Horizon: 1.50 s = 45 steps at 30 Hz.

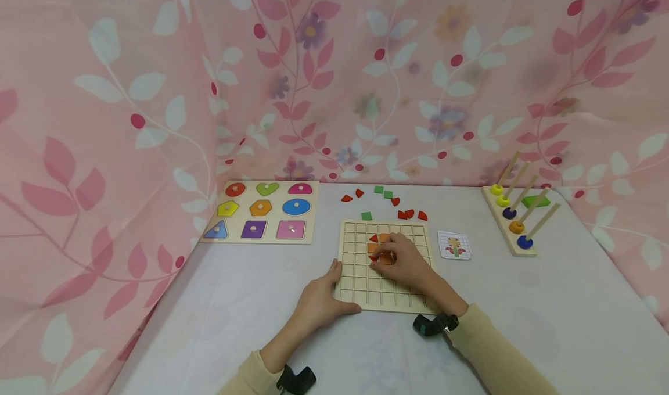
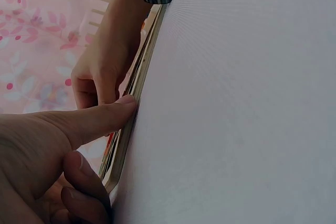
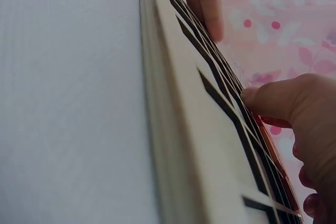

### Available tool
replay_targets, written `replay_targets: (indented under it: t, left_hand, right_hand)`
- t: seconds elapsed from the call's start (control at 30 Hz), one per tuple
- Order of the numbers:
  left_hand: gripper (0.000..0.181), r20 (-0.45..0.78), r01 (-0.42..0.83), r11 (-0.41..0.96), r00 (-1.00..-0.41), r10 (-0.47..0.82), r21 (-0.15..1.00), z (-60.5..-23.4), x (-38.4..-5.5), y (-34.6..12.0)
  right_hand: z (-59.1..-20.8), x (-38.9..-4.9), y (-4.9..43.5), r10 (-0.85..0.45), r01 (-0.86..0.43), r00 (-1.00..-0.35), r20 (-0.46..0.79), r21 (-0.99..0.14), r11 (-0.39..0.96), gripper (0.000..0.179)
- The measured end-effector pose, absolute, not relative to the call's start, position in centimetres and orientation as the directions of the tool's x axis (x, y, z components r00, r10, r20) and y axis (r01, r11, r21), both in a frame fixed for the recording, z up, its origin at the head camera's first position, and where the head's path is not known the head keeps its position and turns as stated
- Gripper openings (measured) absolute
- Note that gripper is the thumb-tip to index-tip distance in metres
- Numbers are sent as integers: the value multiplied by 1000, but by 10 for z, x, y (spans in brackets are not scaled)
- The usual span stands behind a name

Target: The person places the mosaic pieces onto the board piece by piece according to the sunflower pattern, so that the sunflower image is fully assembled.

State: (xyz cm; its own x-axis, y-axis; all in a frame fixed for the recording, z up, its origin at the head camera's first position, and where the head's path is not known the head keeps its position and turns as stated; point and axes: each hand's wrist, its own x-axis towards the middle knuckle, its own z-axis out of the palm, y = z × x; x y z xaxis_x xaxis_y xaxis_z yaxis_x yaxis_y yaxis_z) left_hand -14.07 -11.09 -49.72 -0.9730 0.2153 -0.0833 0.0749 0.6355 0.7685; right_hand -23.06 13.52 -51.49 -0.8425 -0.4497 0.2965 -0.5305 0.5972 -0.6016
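A square wooden grid board (image 1: 349, 279) lies flat on the table. My left hand (image 1: 320, 302) holds its near left corner, thumb along the front edge and fingers at the left side; the left wrist view shows the thumb (image 2: 105, 119) against the rim. Over the board's middle, my right hand (image 1: 402, 261) pinches a small red piece (image 1: 373, 258) down at the grid. Orange squares (image 1: 372, 247) and a red triangle-like piece (image 1: 373, 238) sit in cells beside it. The right fingers partly cover the orange pieces. In the right wrist view, the thumb (image 3: 262, 95) reaches the grid surface.
Loose red pieces (image 1: 410, 214) and green squares (image 1: 378, 189) lie behind the board. A picture card (image 1: 455, 245) is to its right, then a peg stand (image 1: 504, 223) with rings and a green piece (image 1: 536, 201). A shape puzzle (image 1: 277, 196) lies at the back left.
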Motion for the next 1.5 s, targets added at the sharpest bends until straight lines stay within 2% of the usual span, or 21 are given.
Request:
replay_targets:
  t: [0.67,0.83,0.97,1.1,1.3,1.5]
  left_hand:
    - [109,-84,75,635,-973,216,769,-497,-141,-110]
    - [110,-81,76,629,-973,217,774,-498,-141,-110]
    - [109,-79,75,626,-974,214,776,-498,-141,-111]
    - [109,-73,78,621,-974,213,780,-497,-142,-111]
    - [108,-67,82,616,-974,214,783,-496,-144,-110]
    - [110,-85,69,629,-974,211,774,-498,-140,-111]
  right_hand:
    - [-517,-232,137,-434,-553,-831,347,-586,592,13]
    - [-509,-234,139,-394,-535,-843,366,-651,539,13]
    - [-493,-237,143,-319,-466,-883,345,-734,494,17]
    - [-475,-247,149,-263,-415,-909,323,-765,493,19]
    - [-452,-273,167,-201,-396,-918,343,-748,532,23]
    - [-448,-304,184,-164,-374,-924,345,-735,566,29]
